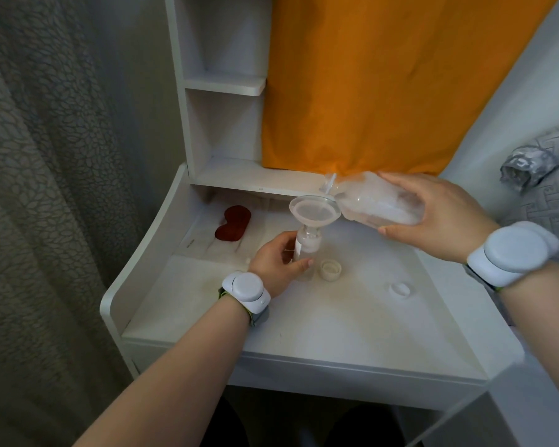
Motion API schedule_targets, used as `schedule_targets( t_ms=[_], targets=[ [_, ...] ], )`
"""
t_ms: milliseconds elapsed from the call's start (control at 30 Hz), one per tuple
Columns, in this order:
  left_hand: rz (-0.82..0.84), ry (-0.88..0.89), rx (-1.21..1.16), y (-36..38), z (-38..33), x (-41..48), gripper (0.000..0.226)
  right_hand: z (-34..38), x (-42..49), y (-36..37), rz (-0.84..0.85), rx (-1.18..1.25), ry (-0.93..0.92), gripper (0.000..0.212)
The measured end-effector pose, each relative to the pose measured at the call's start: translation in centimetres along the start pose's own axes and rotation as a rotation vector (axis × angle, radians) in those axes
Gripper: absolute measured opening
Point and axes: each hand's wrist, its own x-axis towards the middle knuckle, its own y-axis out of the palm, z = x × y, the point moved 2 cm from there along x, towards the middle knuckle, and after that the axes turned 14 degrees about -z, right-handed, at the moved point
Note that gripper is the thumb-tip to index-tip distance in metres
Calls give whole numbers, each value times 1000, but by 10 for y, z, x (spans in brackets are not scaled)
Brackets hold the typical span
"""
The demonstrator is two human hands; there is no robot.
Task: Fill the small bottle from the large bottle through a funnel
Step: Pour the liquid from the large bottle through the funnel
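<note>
Left hand [278, 262] curled round the side of the small bottle [305, 253], upright directly beneath the funnel [315, 211] seated in its neck. Right hand [439, 214] gripping the large bottle [378, 201], tipped nearly flat, mouth over the funnel's far right rim. Below the funnel, slightly right: a loose cap [330, 269]. White label strip on the small bottle, writing unreadable.

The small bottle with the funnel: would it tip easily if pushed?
Probably: the wide funnel sits high on the narrow small bottle, so it looks top-heavy. It seems light, clear plastic; the left hand grips it.
</note>
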Motion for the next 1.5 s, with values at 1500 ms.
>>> schedule_targets(
  t_ms=[1500],
  targets=[
    [6,10,11,-1,-1,-2,40,10,3,-8,6,-189,-69,75]
  ],
)
